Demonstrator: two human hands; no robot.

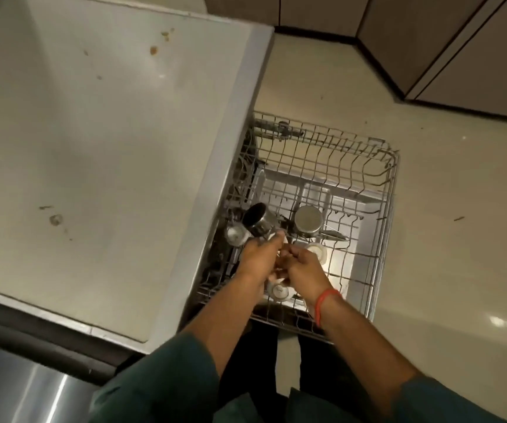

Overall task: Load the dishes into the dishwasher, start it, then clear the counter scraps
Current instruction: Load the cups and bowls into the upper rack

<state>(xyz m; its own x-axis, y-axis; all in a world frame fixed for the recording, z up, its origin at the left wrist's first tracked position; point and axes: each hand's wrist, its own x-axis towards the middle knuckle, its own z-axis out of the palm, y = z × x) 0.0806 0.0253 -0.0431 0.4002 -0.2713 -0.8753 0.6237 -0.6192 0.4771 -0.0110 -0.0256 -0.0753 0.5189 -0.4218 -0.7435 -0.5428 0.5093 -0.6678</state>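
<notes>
Hands meet over the rack (380, 239): left hand (259, 257) grips a tilted steel cup (258, 219); right hand (304, 265) is curled, its hold hidden. White cup (278, 290) lies partly covered beneath them; counter scraps (153, 50) remain.

Rack count, near the hands

Three steel cups (259, 221) beyond the hands, two white cups (317, 251) beside and beneath them, one wire rack (382, 227).

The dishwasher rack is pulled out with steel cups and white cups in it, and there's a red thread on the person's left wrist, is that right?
Not quite. The head view shows the red thread on the right wrist, not the left. The rest holds: the dishwasher rack is pulled out, with steel cups and white cups in it.
</notes>
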